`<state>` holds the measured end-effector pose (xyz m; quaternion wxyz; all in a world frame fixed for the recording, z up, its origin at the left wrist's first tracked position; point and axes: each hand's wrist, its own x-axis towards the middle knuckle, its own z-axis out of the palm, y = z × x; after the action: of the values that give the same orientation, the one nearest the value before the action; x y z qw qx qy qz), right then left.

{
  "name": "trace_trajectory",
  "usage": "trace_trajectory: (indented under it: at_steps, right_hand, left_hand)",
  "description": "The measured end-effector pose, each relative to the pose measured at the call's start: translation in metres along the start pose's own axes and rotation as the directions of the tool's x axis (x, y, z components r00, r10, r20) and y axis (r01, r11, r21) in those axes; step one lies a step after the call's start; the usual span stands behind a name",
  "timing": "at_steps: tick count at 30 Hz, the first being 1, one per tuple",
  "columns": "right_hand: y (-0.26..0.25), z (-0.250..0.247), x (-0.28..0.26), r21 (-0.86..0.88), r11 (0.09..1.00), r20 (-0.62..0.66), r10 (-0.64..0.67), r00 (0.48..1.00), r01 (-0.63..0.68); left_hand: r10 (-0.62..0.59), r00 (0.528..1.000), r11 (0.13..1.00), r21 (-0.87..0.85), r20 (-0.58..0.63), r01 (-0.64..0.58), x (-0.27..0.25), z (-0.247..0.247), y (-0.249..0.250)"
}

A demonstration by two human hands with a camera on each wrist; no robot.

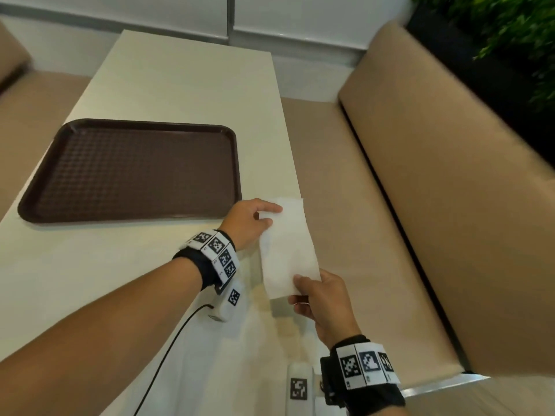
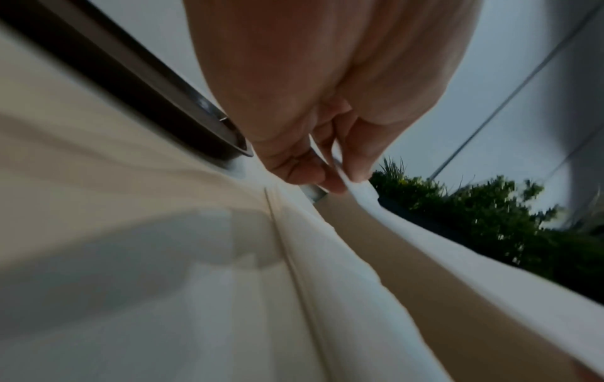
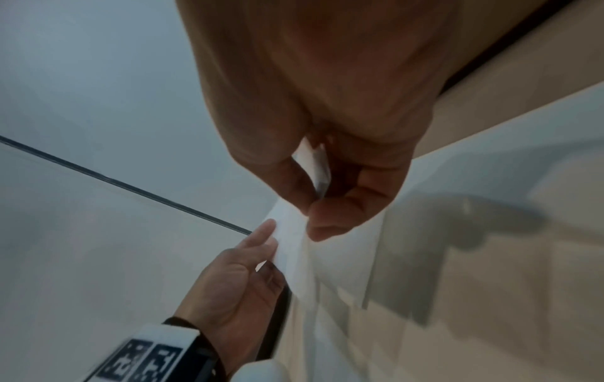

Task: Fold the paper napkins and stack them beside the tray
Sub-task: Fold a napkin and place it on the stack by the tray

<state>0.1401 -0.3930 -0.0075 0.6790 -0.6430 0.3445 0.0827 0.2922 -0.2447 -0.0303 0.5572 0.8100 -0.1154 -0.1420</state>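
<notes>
A white paper napkin (image 1: pixel 286 247), folded into a long strip, hangs above the table's right edge, held at both ends. My left hand (image 1: pixel 255 219) pinches its far end between thumb and fingers, just right of the brown tray (image 1: pixel 129 171). My right hand (image 1: pixel 312 295) pinches the near end. The left wrist view shows the fingers of the left hand (image 2: pixel 314 170) closed on the napkin's edge (image 2: pixel 425 232). In the right wrist view the right hand (image 3: pixel 314 209) grips the napkin (image 3: pixel 300 258), with the left hand (image 3: pixel 248 261) farther along it.
The cream table (image 1: pixel 168 94) bears the tray at the left; more white napkins (image 1: pixel 255 340) lie flat on it under my hands. A tan bench seat (image 1: pixel 360 235) and backrest (image 1: pixel 450 175) run along the right. A dark plant (image 1: pixel 510 40) stands behind.
</notes>
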Motion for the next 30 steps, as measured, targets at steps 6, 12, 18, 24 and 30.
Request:
trace_trajectory:
  at_steps: [6,12,18,24,30]
  right_hand:
    - [-0.005,0.004,0.019,-0.082,0.996,-0.084,-0.028,0.996,0.021]
    - [-0.001,0.006,0.032,-0.122,0.992,-0.136,-0.009,0.991,-0.008]
    - [0.001,0.007,0.035,-0.123,0.992,-0.125,0.016,0.992,-0.031]
    - [0.002,0.007,0.036,-0.131,0.991,-0.147,0.016,0.989,-0.036]
    - [0.003,0.003,0.033,-0.211,0.977,-0.198,-0.005,0.980,-0.038]
  left_hand:
    - [-0.020,0.999,0.984,0.174,-0.048,0.028,0.023,-0.007,-0.007]
    - [-0.045,0.999,0.955,0.295,0.001,0.043,0.030,-0.015,-0.009]
    - [-0.046,0.998,0.942,0.333,0.046,0.028,0.037,-0.012,-0.011]
    - [-0.046,0.999,0.937,0.348,0.026,0.034,0.040,-0.004,-0.014]
    - [-0.004,0.997,0.877,0.479,0.078,-0.034,0.035,-0.008,-0.011]
